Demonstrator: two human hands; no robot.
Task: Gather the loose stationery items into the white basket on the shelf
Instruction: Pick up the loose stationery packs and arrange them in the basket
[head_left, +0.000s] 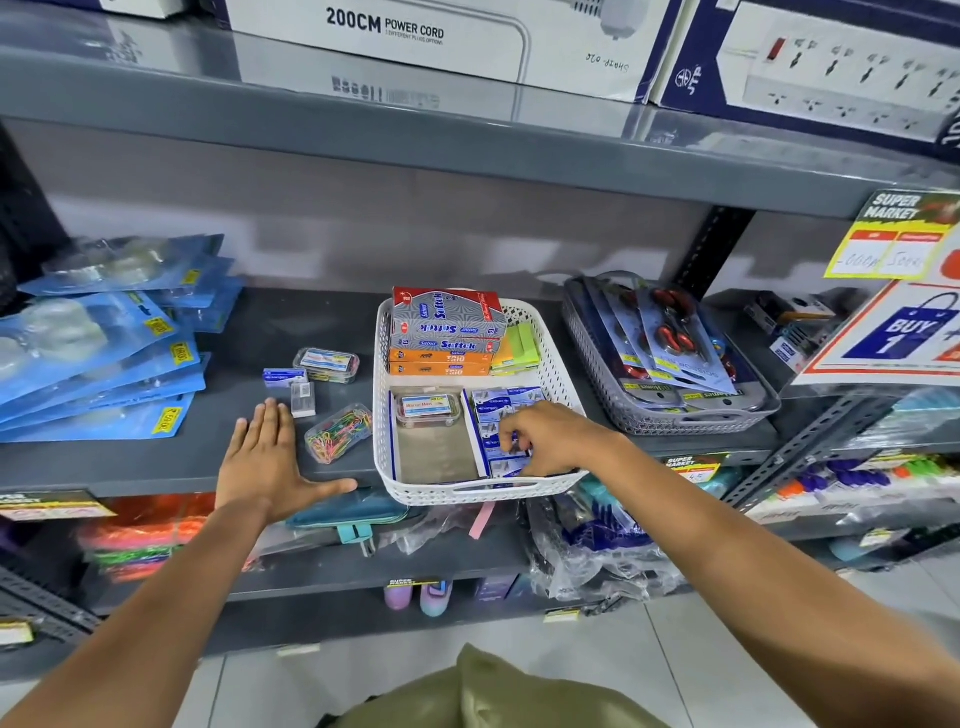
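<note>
Fingers (511, 441) of the right hand (550, 439) curl down among small blue boxes (498, 410) at the white basket's (558, 374) front right corner; what they pinch is hidden. The left hand (265, 460) lies flat and spread at the shelf's (156, 462) front edge, beside a clear box of coloured clips (338, 431).

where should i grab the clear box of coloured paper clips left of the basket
Pinch the paper clip box across its two long sides, coming down from above. It lies flat and at an angle on the shelf, low and smooth, so the top offers nothing to hold. The left hand is open beside it; the right hand is busy in the white basket.
</note>
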